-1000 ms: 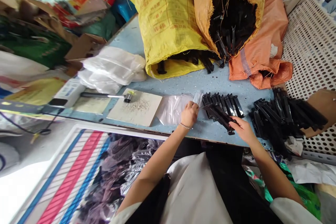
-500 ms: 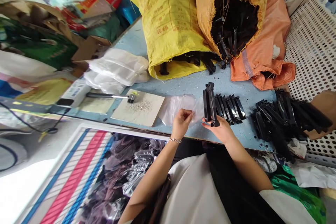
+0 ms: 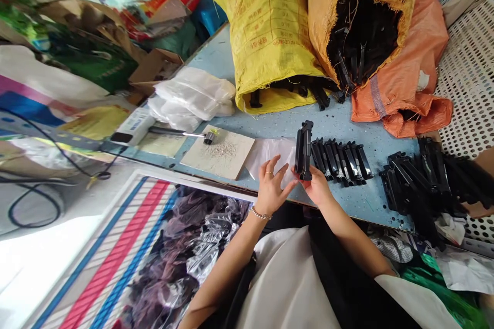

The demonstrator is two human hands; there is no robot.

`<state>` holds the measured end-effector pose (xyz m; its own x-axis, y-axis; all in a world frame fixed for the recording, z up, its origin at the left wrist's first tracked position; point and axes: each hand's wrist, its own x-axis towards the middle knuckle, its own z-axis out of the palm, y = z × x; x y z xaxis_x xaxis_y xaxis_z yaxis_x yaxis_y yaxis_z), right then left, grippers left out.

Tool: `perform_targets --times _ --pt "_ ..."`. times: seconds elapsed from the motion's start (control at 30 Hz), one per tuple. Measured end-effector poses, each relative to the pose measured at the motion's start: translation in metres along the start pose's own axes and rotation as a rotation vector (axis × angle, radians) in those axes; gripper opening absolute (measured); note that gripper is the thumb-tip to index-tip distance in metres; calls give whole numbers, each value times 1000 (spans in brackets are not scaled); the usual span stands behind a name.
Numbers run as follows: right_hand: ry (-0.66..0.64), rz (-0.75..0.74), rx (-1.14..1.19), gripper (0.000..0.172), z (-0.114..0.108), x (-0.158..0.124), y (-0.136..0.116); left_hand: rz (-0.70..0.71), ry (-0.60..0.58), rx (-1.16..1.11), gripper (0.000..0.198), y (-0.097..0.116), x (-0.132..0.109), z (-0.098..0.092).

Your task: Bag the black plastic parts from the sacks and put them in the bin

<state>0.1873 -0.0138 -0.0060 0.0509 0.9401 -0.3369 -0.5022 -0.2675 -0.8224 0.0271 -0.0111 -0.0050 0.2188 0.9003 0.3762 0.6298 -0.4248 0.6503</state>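
Note:
My right hand (image 3: 317, 186) grips black plastic parts (image 3: 303, 150) by their lower end and holds them upright above the table. They look like a pair of long, narrow pieces side by side. Close by on the left, my left hand (image 3: 270, 187) has its fingers spread, with nothing in them. Beneath and beyond it lies a clear plastic bag (image 3: 266, 154), flat on the table. A row of similar black parts (image 3: 341, 161) lies just right of my right hand.
A hammer (image 3: 208, 137) rests on a debris-strewn board (image 3: 218, 157) at left. Behind stand a yellow sack (image 3: 270, 31) and an orange sack (image 3: 320, 15) of black parts. White plastic bags (image 3: 193, 95) lie at back left. More black parts (image 3: 420, 177) are piled at right.
My left hand has opened from a pinch, its fingers now spread. The black parts have turned slightly in my right hand and come nearer my left. The whole view has shifted a little.

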Motion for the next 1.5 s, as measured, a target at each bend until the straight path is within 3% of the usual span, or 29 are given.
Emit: perform_targets --times 0.1,0.2,0.37,0.43,0.5,0.67,0.77,0.87,0.93,1.03,1.1,1.17,1.27,1.33,1.43,1.5 --pt "-12 -21 -20 34 -1 1 -3 -22 28 -46 14 6 3 3" --pt "-12 -33 -58 36 -3 2 -6 -215 62 -233 8 3 7 7" --pt "-14 -45 -142 37 -5 0 -11 -569 -49 -752 33 -2 12 7" --pt "-23 -59 -131 39 -5 1 -13 -650 -107 -946 36 -2 14 6" --pt "-22 -70 -126 39 -5 1 -15 -673 -126 -996 37 -2 15 7" --pt "-46 -81 -151 40 -5 -2 -20 -564 -59 -785 27 -4 23 9" --pt "-40 -94 -130 40 -9 -2 -22 -380 -85 -577 6 -8 28 3" --pt "-15 -113 -117 40 -16 -2 -28 -203 -179 -380 26 -9 32 -2" --pt "10 -128 -149 39 -23 -10 -37 -159 -221 -292 27 -7 31 -1" --pt "54 -107 -168 36 -39 -41 -57 -102 -233 -212 31 2 25 11" --pt "10 -11 -108 35 -52 -74 -67 -59 -239 -206 37 11 18 23" --pt "-140 169 6 40 -64 -108 -69 -32 -257 -238 41 21 10 36" --pt "-440 474 247 46 -74 -147 -52 -24 -291 -389 44 34 2 56" --pt "-538 596 399 45 -76 -160 -35 -60 -327 -567 50 38 -2 69" --pt "-465 616 556 39 -77 -166 -20 -108 -359 -757 65 37 -3 78" --pt "-385 554 619 35 -80 -167 -20 -65 -342 -737 68 34 -3 74"
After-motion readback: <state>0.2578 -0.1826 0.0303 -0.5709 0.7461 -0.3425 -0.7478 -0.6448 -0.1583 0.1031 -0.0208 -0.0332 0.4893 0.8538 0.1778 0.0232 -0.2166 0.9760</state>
